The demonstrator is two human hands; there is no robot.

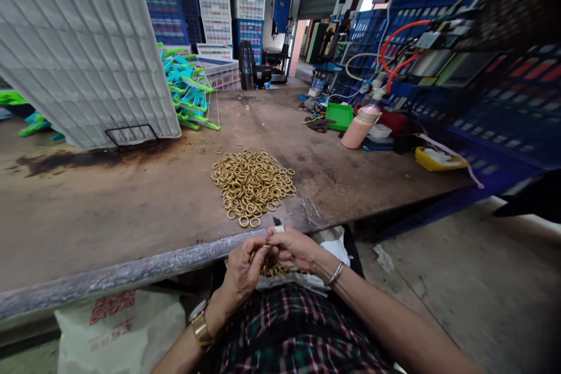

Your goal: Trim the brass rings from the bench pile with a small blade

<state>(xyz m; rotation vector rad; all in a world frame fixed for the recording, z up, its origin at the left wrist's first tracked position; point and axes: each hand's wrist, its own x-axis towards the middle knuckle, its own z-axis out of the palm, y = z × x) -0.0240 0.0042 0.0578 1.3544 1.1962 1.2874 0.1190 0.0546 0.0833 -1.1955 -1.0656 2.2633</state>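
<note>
Both hands meet over my lap, just off the front edge of the table. My left hand (243, 266) is closed with a gold-coloured metal ring (265, 246) at its fingertips. Against it, my right hand (294, 250) is closed around a small knife-like tool (278, 225) with a dark tip and a whitish body; the fingers hide most of it. Beneath the hands, more rings (272, 269) lie in a pale bag or cloth on my lap. A large heap of the same rings (252, 184) sits on the table, a little beyond the hands.
A tall ribbed grey-white panel (87, 52) stands at the left, near blue and green plastic pieces (190, 90). Right of the heap are a pink bottle (362, 127), a green tray (339, 117) and a yellow dish (438, 159). A printed white bag (120, 330) is below the table edge.
</note>
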